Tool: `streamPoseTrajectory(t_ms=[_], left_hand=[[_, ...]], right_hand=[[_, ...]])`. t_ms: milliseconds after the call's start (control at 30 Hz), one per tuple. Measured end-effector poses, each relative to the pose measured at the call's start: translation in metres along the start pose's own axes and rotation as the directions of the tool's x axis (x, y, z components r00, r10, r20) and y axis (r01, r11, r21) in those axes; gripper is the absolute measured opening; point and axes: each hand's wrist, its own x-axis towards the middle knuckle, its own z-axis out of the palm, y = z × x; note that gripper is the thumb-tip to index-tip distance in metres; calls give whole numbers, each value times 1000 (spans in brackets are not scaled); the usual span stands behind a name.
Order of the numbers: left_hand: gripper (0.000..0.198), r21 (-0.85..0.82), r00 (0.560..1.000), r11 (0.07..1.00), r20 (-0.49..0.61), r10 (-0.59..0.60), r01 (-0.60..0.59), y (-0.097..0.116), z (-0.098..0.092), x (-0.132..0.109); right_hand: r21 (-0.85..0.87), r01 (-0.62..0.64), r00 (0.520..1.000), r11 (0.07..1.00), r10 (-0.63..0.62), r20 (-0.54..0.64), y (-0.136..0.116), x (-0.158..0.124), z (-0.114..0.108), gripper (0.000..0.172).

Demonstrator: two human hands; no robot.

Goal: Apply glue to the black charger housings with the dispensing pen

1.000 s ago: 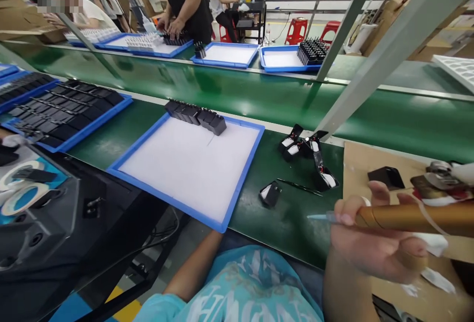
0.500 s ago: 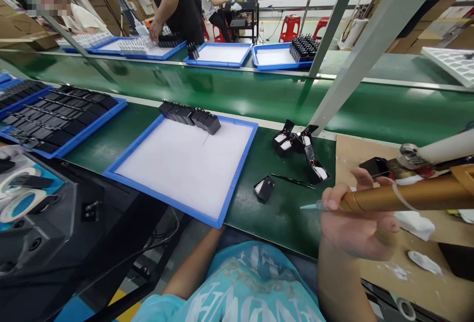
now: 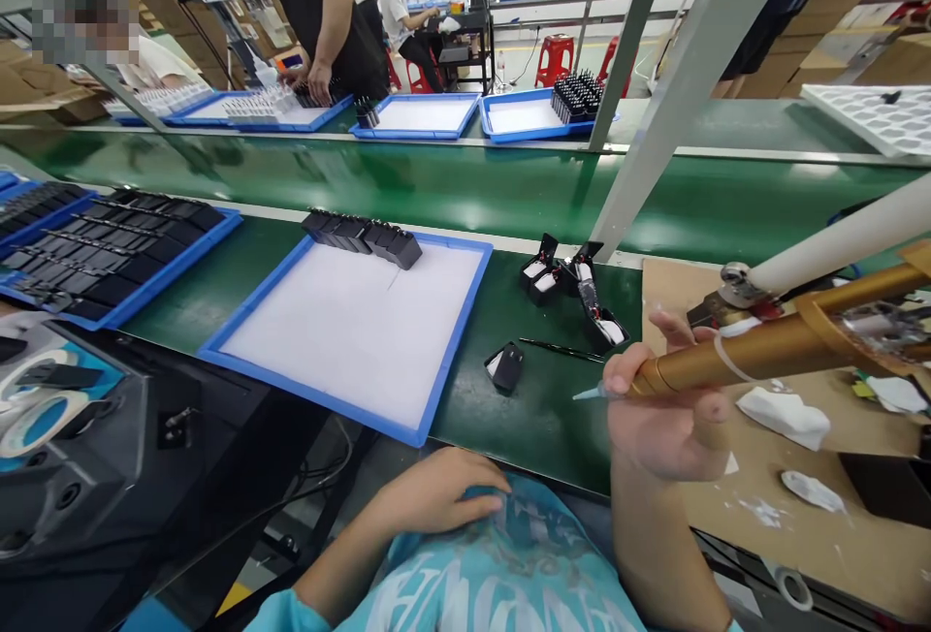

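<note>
Left hand [image 3: 443, 491] has come into view: fingers extended, resting on blue shirt [image 3: 538, 554], apart from right hand [image 3: 665, 428]. Right's clamped on gold tool [image 3: 778, 349] above cardboard [image 3: 862, 428]; axis slants, pale-blue tip [image 3: 593, 393] pointing left over green bench [image 3: 538, 438].

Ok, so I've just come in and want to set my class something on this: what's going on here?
The person's right hand holds a golden tube, its blue tip over the green table. The left hand rests on the shirt. A small black box lies apart from the tip, near a thin dark stick. Open black boxes sit beyond. Further left, a row of black boxes lines the far side of a blue-edged tray.
</note>
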Motion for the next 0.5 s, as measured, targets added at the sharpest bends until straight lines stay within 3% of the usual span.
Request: streamPoseTrajectory(t_ms=[67, 133, 200, 233, 267, 333, 433, 500], left_hand=[[16, -44, 986, 988, -85, 146, -150, 20, -8, 0], [12, 55, 907, 974, -357, 225, -220, 31, -13, 10], [30, 247, 764, 962, -598, 243, -113, 30, -15, 30], [42, 309, 709, 951, -667, 228, -15, 25, -16, 40], [50, 333, 681, 940, -704, 200, 69, 19, -16, 51], [56, 310, 676, 941, -724, 139, 137, 6, -17, 66], [55, 182, 675, 979, -734, 72, 94, -6, -19, 71], [49, 84, 652, 994, -758, 17, 72, -9, -22, 69]], right_hand=[[11, -5, 1000, 1000, 5, 14, 0, 0, 0, 35], [16, -9, 1000, 1000, 9, 20, 1, -1, 0, 35], [16, -10, 1000, 1000, 9, 27, 2, -1, 0, 35], [16, -9, 999, 1000, 9, 34, 2, -1, -1, 35], [15, -8, 999, 1000, 7, 41, 3, -1, -1, 34], [14, -3, 999, 1000, 2, 52, 4, -1, -1, 34], [13, 5, 998, 1000, -6, 56, 3, -1, -1, 33], [15, 5, 998, 1000, -6, 57, 3, -2, 0, 33]])
